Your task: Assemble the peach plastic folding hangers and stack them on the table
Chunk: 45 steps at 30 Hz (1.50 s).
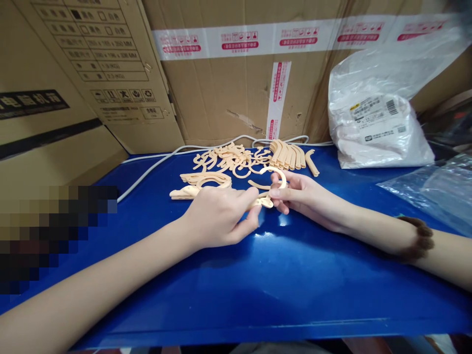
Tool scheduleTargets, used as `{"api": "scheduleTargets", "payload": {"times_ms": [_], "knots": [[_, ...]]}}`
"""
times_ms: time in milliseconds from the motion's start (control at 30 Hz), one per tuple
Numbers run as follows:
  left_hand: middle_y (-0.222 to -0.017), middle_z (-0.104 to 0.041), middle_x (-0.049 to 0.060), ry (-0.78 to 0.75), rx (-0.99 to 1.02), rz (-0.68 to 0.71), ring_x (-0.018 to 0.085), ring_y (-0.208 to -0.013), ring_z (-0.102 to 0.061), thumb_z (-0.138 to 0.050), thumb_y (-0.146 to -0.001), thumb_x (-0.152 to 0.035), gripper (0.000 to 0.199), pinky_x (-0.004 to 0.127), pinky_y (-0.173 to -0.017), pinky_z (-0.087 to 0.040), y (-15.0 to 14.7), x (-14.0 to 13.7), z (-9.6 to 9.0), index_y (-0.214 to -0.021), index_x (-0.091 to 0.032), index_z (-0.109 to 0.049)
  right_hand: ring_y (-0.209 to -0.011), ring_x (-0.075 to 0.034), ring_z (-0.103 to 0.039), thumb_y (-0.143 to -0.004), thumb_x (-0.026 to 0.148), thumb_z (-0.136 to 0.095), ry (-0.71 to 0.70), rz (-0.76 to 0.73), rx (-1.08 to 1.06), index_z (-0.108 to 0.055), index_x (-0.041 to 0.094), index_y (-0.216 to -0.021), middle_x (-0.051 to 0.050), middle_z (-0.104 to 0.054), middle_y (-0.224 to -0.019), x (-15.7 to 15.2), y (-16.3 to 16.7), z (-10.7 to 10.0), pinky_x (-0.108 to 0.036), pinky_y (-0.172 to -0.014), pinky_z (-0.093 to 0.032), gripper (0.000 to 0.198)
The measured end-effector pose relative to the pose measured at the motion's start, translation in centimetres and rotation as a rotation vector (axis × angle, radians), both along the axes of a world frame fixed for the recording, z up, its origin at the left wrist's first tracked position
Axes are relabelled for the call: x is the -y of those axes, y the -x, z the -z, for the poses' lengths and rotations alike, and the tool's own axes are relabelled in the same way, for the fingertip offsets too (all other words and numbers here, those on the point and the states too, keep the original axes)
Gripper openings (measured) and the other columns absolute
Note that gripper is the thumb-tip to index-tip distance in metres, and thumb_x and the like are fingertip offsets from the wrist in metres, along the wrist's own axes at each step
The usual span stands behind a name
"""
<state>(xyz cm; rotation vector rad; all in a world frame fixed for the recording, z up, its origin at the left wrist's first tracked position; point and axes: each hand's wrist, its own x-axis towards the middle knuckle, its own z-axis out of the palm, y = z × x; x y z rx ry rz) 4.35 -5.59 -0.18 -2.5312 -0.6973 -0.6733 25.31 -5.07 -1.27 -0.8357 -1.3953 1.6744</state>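
My right hand (295, 194) is closed on a beige plastic hook (283, 178), its curved end rising above my fingers. My left hand (224, 214) pinches a beige plastic hanger piece (264, 201); most of it is hidden by my fingers. The two parts meet between my hands, but I cannot tell whether they are joined. Just beyond my left hand lie folded beige hangers (184, 191) with a hook among them. Farther back is a loose pile of beige hooks (228, 156), and to its right a row of curved hanger arms (289, 155).
A blue tabletop (280, 285) spans the view. Cardboard boxes (221, 93) stand along the back and left. A white cable (147, 172) runs behind the parts. On the right are a white plastic parcel bag (379, 132) and clear plastic wrap (435, 187).
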Motion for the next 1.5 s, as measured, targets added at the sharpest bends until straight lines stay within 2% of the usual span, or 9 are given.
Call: {"api": "scheduleTargets", "payload": {"times_ms": [167,367,567,867,967,1100,1233,1367,1500], "knots": [[-0.054,-0.054,-0.004,0.086,-0.06,0.078,0.013,-0.044,-0.049,-0.036,-0.093,-0.024,0.021,0.026,-0.045,-0.027,0.1,0.1,0.0,-0.078,-0.019,-0.049,-0.054,-0.006,-0.053,-0.077,0.031,-0.077,-0.07,-0.032,0.065,-0.054,0.019,-0.086,0.006,-0.06,-0.067,-0.1,-0.1,0.3,-0.022,-0.056,-0.039,0.027],[-0.055,-0.054,-0.004,0.073,-0.036,0.12,0.012,-0.044,-0.048,-0.036,-0.092,-0.023,0.016,0.026,-0.043,-0.028,0.1,0.2,-0.1,-0.081,-0.019,-0.047,-0.057,-0.006,-0.055,-0.082,0.033,-0.072,-0.104,-0.11,0.086,-0.058,0.017,-0.081,0.005,-0.061,-0.069,-0.2,-0.2,0.2,-0.022,-0.06,-0.041,0.021],[-0.057,-0.055,-0.004,0.07,-0.037,0.132,0.013,-0.045,-0.049,-0.034,-0.091,-0.023,0.016,0.027,-0.044,-0.031,0.1,0.3,-0.1,-0.082,-0.019,-0.047,-0.056,-0.006,-0.057,-0.077,0.03,-0.077,-0.049,-0.116,0.048,-0.06,0.017,-0.081,0.005,-0.063,-0.068,-0.3,-0.2,0.2,-0.021,-0.058,-0.043,0.021],[-0.065,-0.06,0.0,0.033,-0.072,0.115,0.014,-0.053,-0.056,-0.023,-0.101,-0.025,0.032,0.025,-0.049,-0.038,0.1,0.1,0.4,-0.086,-0.016,-0.049,-0.058,-0.006,-0.06,-0.07,0.024,-0.081,0.017,-0.076,-0.018,-0.06,0.017,-0.074,0.004,-0.068,-0.065,-0.6,-0.4,0.1,-0.019,-0.06,-0.047,0.023],[-0.065,-0.059,0.0,0.023,-0.06,0.128,0.014,-0.055,-0.055,-0.022,-0.102,-0.026,0.033,0.025,-0.05,-0.038,0.1,-0.1,0.5,-0.085,-0.017,-0.049,-0.058,-0.006,-0.061,-0.071,0.026,-0.081,0.0,-0.082,-0.008,-0.06,0.017,-0.076,0.004,-0.069,-0.066,-0.5,-0.3,0.1,-0.019,-0.061,-0.048,0.023],[-0.07,-0.06,0.0,0.06,0.015,0.173,0.013,-0.059,-0.057,-0.023,-0.103,-0.026,0.028,0.023,-0.053,-0.04,-0.2,0.3,0.0,-0.093,-0.016,-0.048,-0.057,-0.01,-0.064,-0.067,0.026,-0.083,-0.066,-0.133,0.093,-0.058,0.017,-0.073,0.003,-0.07,-0.065,0.1,0.2,0.3,-0.023,-0.059,-0.049,0.027],[-0.07,-0.062,-0.001,0.067,0.014,0.256,0.012,-0.061,-0.058,-0.028,-0.101,-0.021,0.022,0.023,-0.054,-0.04,-0.5,1.1,-0.6,-0.091,-0.018,-0.048,-0.059,-0.01,-0.064,-0.072,0.027,-0.08,-0.1,-0.137,0.069,-0.059,0.018,-0.074,0.004,-0.068,-0.065,0.5,0.4,0.6,-0.023,-0.06,-0.049,0.023],[-0.067,-0.063,-0.001,0.011,0.024,0.11,0.013,-0.057,-0.06,-0.03,-0.101,-0.028,0.024,0.024,-0.05,-0.035,0.1,0.3,-0.6,-0.092,-0.017,-0.051,-0.059,-0.007,-0.058,-0.073,0.028,-0.079,0.003,-0.004,-0.028,-0.06,0.018,-0.077,0.005,-0.064,-0.065,0.0,0.1,0.7,-0.021,-0.061,-0.046,0.022],[-0.06,-0.062,-0.001,0.099,-0.006,-0.02,0.014,-0.05,-0.059,-0.028,-0.101,-0.03,0.028,0.024,-0.047,-0.031,0.8,-0.9,0.0,-0.091,-0.017,-0.051,-0.059,-0.006,-0.052,-0.073,0.03,-0.08,0.062,0.054,-0.093,-0.059,0.019,-0.077,0.006,-0.06,-0.065,-0.3,-0.2,0.5,-0.02,-0.061,-0.042,0.024]]}}
